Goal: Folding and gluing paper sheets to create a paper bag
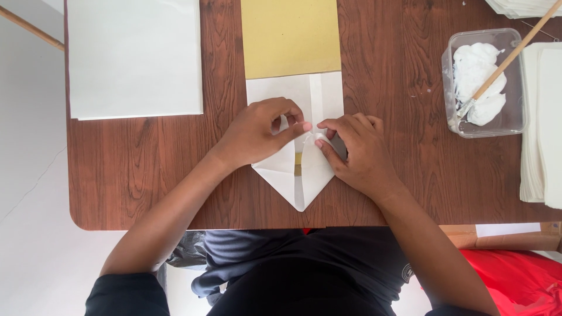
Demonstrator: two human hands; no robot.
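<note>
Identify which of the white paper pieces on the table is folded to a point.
The white paper under both hands, below the yellow sheet; the stacks at upper left and far right lie flat and rectangular.

White paper [293,169], yellow card [290,38]

Wooden table [146,175], dark brown grain, rounded near-left corner.

Lying on it: white sheet stack [134,55] at far left; yellow-tan board [291,38] at far centre, overlapping folded white paper [298,181] whose point aims at the near edge; clear plastic tub [514,120] of white paste with a stick resting inside, at right; further white paper pile [541,129] along the right edge.
</note>
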